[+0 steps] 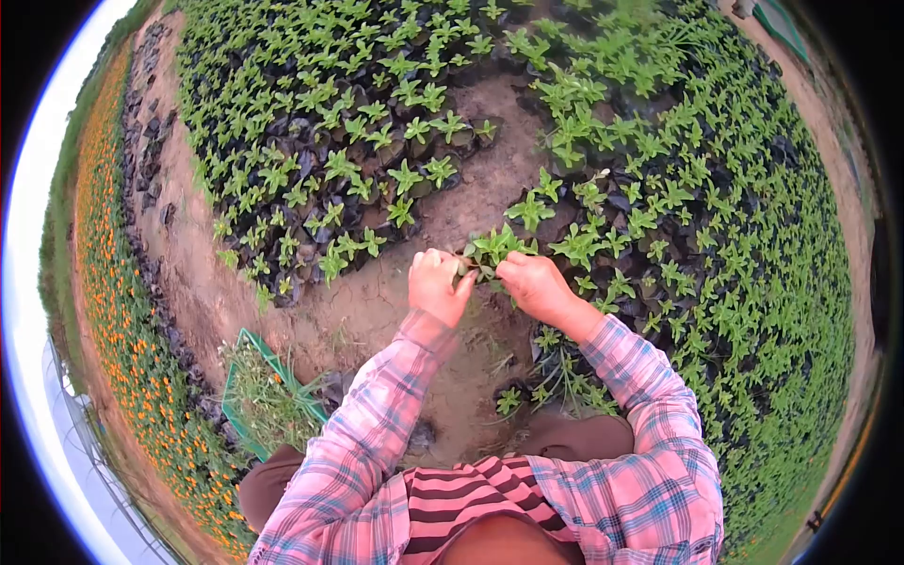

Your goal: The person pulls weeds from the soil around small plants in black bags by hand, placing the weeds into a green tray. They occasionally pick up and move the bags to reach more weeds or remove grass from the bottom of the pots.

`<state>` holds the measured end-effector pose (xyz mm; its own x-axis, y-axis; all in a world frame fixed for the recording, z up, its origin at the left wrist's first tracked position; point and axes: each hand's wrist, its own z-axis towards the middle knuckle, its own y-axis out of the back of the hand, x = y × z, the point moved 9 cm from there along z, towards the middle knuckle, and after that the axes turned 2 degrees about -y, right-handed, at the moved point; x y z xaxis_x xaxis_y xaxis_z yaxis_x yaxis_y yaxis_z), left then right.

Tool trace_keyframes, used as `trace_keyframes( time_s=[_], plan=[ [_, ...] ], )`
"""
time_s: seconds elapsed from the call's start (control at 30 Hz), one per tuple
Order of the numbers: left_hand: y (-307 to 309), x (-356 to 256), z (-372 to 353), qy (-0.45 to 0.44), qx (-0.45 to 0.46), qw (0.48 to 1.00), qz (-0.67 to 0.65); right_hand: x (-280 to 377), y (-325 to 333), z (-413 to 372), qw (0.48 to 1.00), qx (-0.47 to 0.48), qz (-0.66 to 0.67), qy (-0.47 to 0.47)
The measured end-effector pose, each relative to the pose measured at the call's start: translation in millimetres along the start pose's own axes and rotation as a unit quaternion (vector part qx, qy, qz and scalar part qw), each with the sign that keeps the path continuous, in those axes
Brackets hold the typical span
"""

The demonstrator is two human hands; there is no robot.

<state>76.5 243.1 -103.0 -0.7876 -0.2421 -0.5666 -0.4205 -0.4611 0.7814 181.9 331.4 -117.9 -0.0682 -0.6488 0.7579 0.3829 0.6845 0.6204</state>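
Both my hands meet at a leafy green seedling (499,247) in front of me, on the edge of the planted block to the right. My left hand (436,285) is closed, thumb and fingers pinched around duller green leaves at the seedling's left side. From the right, my right hand (537,284) pinches the plant's leaves or stem between thumb and curled fingers. The fingers partly hide the lower part of the plant. Just behind it grows another seedling (530,211).
Dense blocks of seedlings in black bags (330,202) lie left and right of a bare soil path (485,141). A green crate (229,400) of pulled weeds (268,400) stands by my left knee. Orange flowers (132,348) grow in a row at far left.
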Motion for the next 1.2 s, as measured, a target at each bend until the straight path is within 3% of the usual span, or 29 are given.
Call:
trace_keyframes(
  time_s=[0.1, 0.43, 0.53, 0.6, 0.63, 0.7, 0.77, 0.87, 0.9, 0.97, 1.03, 1.1, 1.13, 1.2],
  plan=[
    [-9, 11, -10, 0.093, 0.052, 0.994, 0.040, 11, -1, -2, 0.999, 0.021, -0.042, 0.024],
    [10, -7, -8, -0.019, 0.017, 0.999, 0.043, 45, -4, -4, 0.997, 0.028, -0.017, 0.071],
    [3, 12, -19, 0.036, 0.011, 0.997, -0.069, 52, -2, -2, 0.997, 0.030, -0.011, 0.066],
    [6, 33, -28, 0.144, -0.065, 0.964, -0.212, 53, -4, -4, 0.998, 0.033, -0.009, 0.060],
    [6, 36, -29, 0.144, -0.065, 0.964, -0.212, 49, -6, -7, 0.998, 0.041, 0.010, 0.046],
    [-16, 66, -37, 0.316, -0.065, 0.822, -0.470, 49, -6, -7, 0.998, 0.045, 0.028, 0.034],
    [-13, 65, -34, 0.291, -0.056, 0.825, -0.482, 52, -5, -9, 0.998, 0.049, 0.021, 0.033],
    [-18, 80, -45, 0.369, -0.063, 0.680, -0.631, 49, -2, -10, 0.999, 0.043, 0.011, 0.029],
    [-14, 83, -47, 0.367, -0.062, 0.681, -0.630, 49, -1, -11, 0.999, 0.041, 0.011, 0.030],
    [-3, 94, -57, 0.383, -0.101, 0.629, -0.669, 44, 1, -11, 0.999, 0.034, -0.005, 0.024],
    [5, 119, -71, 0.367, -0.075, 0.643, -0.668, 38, 2, -13, 1.000, 0.022, 0.004, 0.019],
    [7, 129, -84, 0.365, 0.071, 0.665, -0.648, 33, 1, -16, 1.000, 0.009, 0.011, 0.012],
    [11, 153, -103, 0.383, 0.083, 0.620, -0.679, 30, 0, -18, 1.000, 0.009, 0.001, 0.000],
    [5, 254, -193, 0.539, 0.110, 0.717, -0.427, 27, 4, -19, 1.000, 0.001, -0.008, -0.005]
  ],
)
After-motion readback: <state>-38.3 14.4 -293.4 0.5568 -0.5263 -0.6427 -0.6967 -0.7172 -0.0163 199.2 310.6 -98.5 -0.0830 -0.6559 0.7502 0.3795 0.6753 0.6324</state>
